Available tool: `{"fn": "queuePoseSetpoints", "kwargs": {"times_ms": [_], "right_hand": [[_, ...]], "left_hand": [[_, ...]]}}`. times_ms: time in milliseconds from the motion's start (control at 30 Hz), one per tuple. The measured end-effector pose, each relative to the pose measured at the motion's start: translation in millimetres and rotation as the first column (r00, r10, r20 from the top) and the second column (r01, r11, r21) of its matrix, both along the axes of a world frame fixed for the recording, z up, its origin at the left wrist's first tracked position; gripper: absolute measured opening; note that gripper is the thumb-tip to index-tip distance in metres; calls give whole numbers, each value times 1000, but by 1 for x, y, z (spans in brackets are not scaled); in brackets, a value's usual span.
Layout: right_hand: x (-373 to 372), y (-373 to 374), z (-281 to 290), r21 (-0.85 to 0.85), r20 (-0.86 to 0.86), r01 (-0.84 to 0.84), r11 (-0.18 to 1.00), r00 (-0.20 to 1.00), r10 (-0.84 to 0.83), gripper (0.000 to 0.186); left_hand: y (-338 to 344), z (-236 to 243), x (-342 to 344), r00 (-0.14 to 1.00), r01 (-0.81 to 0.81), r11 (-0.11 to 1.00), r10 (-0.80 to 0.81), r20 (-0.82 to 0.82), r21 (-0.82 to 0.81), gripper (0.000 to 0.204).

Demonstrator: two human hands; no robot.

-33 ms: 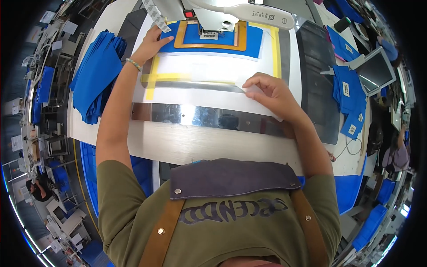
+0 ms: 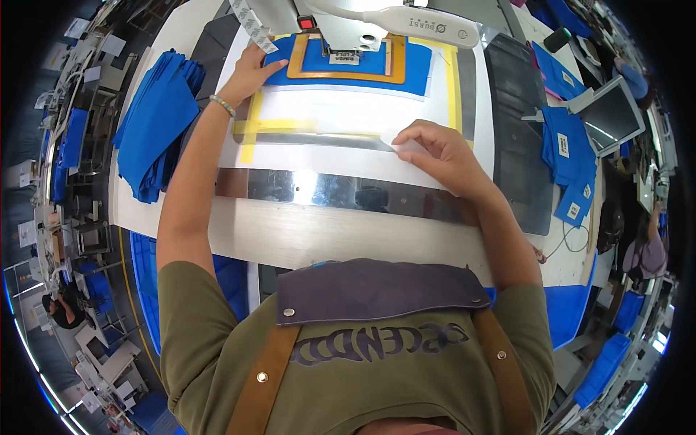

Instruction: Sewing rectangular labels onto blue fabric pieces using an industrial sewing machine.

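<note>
Left of the orange frame [image 2: 397, 61], our left hand [image 2: 250, 76] lies, thumb spread wide, on the blue cloth [image 2: 417, 72] under that frame, probably steadying it, while nearer us than the frame our right hand [image 2: 438, 148] pinches a white slip [image 2: 388, 136], seemingly keeping it clear.

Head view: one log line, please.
left hand: on blue cloth | right hand: pinching small white piece | orange frame: on blue cloth

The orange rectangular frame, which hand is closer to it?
Left. The left hand is just left of the frame; the right hand is farther away, toward the body.
</note>
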State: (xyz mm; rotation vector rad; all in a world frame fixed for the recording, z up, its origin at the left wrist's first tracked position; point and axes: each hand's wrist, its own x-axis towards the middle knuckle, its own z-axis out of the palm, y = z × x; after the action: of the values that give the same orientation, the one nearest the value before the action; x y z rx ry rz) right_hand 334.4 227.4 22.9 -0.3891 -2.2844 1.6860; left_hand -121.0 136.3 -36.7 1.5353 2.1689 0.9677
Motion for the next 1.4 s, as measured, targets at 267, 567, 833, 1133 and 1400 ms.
{"fn": "queuePoseSetpoints", "kwargs": {"times_ms": [267,567,833,1133,1400], "right_hand": [[-6,-11,9,103,-101,27,994,995,-17,28],[-5,-7,7,52,68,24,998,997,-28,20],[-5,0,10,82,17,69,994,997,-71,13],[21,44,-11,-161,-74,257,953,959,-272,14],[20,45,-23,-110,1,317,942,948,-319,15]], "left_hand": [[46,-11,71,864,53,959,96,-494,278,43],[63,-12,107,998,-27,941,45,-47,338,34],[-69,60,78,829,-429,810,178,530,399,23],[-399,178,23,839,-541,768,464,285,343,34],[-644,27,-53,342,-940,313,835,-431,-139,27]]}}
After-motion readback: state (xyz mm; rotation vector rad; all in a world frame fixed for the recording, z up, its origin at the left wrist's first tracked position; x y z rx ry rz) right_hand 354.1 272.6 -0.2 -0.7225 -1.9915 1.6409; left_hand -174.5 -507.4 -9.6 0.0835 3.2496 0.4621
